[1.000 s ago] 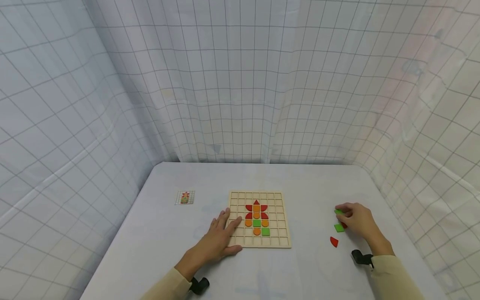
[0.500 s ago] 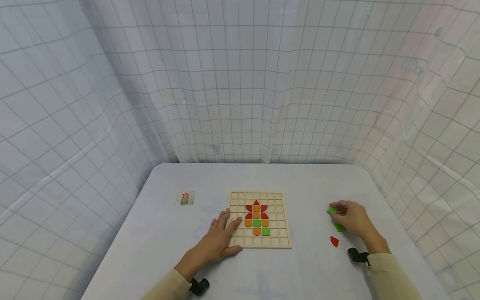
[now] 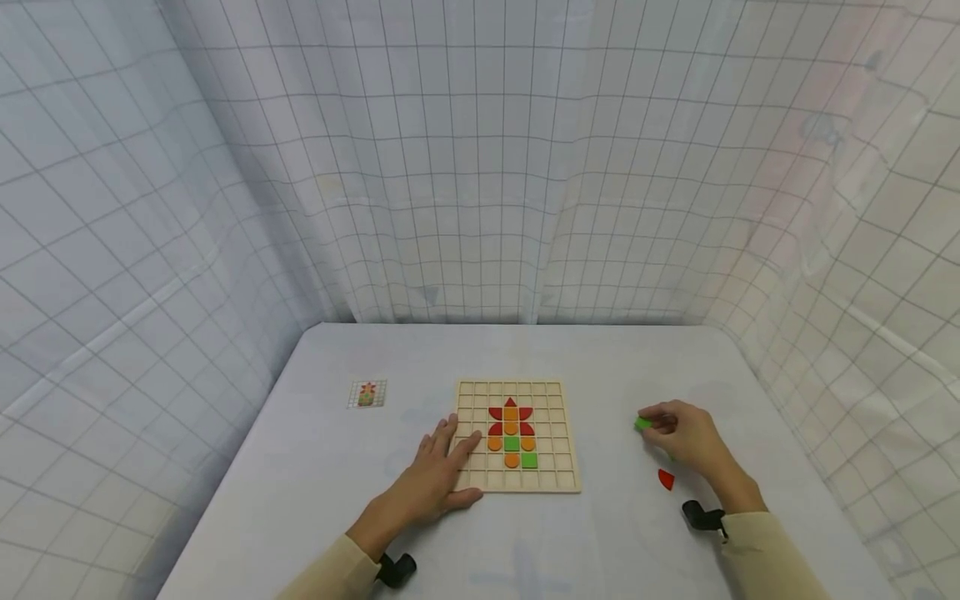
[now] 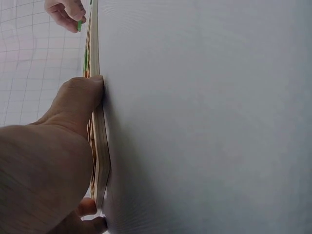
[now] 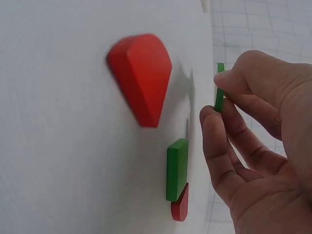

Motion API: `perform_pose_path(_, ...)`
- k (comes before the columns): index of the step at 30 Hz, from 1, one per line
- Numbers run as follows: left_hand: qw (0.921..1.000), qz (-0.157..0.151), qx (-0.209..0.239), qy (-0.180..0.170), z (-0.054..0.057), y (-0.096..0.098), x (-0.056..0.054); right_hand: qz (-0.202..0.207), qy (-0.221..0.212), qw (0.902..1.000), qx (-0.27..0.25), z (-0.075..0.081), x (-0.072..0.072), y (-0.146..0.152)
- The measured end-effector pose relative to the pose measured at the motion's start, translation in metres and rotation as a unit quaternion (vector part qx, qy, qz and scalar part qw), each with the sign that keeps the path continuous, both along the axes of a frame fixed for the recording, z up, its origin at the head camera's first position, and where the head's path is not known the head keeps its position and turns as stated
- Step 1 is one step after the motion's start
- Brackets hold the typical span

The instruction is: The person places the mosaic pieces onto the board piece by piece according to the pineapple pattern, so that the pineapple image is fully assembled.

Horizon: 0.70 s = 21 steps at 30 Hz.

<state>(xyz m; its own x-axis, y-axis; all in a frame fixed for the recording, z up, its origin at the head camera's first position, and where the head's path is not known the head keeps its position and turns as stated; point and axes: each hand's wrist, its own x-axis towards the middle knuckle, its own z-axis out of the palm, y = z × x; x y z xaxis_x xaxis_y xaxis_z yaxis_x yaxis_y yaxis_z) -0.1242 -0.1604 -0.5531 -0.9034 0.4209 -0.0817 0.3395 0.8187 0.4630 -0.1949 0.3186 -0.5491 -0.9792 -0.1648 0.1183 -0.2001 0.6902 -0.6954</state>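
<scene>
My right hand [image 3: 686, 437] pinches a green square tile [image 5: 219, 92] between thumb and fingers, held above the table right of the wooden grid board [image 3: 553, 480]. My left hand [image 3: 427, 483] rests on the board's left side, fingers spread over it and the thumb [image 4: 95, 87] along its near edge. On the board, a red triangle [image 3: 511, 402], red quarter-circle pieces, an orange square, several orange discs [image 3: 512, 460] and two green squares [image 3: 529, 460] form a figure. Below my right hand lie a red quarter-circle piece [image 5: 146, 73], another green square [image 5: 178, 168] and a second red piece [image 5: 180, 207].
A small pattern card [image 3: 367, 394] with a coloured figure on a grid lies left of the board on the white table [image 3: 315, 467]. White grid-lined curtains [image 3: 480, 167] enclose the table at the back and both sides.
My right hand has lifted the green square tile and moved left toward the board, away from the loose pieces. My left hand has stayed in place on the board.
</scene>
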Motion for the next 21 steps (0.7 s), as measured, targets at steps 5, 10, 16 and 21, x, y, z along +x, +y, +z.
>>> perform_pose_path(5,1.0,-0.001,0.004,0.002,-0.001,0.0,0.001,0.009,0.006,0.9999,-0.009,0.003,0.004,-0.012)
perform_pose_path(10,0.9999,-0.009,0.013,0.006,0.001,0.001,-0.001,0.037,0.036,0.9985,-0.015,0.004,0.008,-0.027)
perform_pose_path(16,1.0,-0.008,0.002,0.005,0.004,0.003,0.0,0.081,0.086,0.9927,-0.022,0.0,0.01,-0.051)
perform_pose_path(21,0.9999,0.001,-0.009,0.008,0.008,0.002,-0.001,0.111,0.099,0.9886,-0.022,0.001,0.012,-0.072)
